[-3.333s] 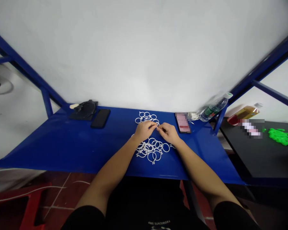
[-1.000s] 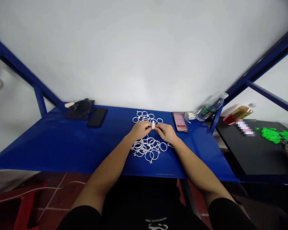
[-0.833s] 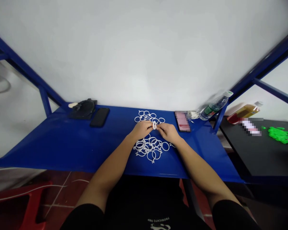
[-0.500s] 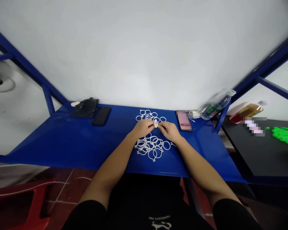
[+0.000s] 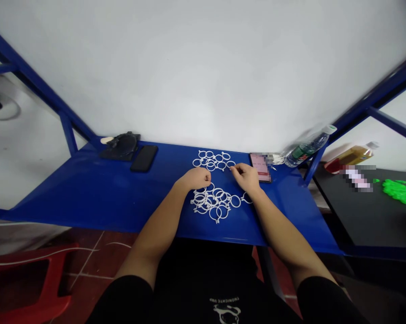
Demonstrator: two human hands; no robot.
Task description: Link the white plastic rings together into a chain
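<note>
White plastic rings with small clip-like eyelets lie in two groups on a blue table. My left hand [image 5: 198, 178] is closed with curled fingers between the groups, just above the near pile [image 5: 209, 202]; no ring shows in it. The fingers of my right hand [image 5: 246, 177] are drawn together, their tips at the edge of a white ring [image 5: 230, 164] on the right of the far group. Whether they grip it or anything else, I cannot make out. A single ring [image 5: 246, 198] lies partly hidden by my right wrist.
A black phone [image 5: 144, 158] and a dark flat object [image 5: 122, 146] lie at the back left. At the back right are a lit phone [image 5: 260, 167], a white cable [image 5: 277, 158] and a plastic bottle [image 5: 305, 150]. Bright green items [image 5: 400, 191] sit on a black side table [image 5: 368, 216].
My hands, earlier together around an upright white ring, have moved apart. That ring no longer shows between them, and another ring shows at the back right of the far group.
</note>
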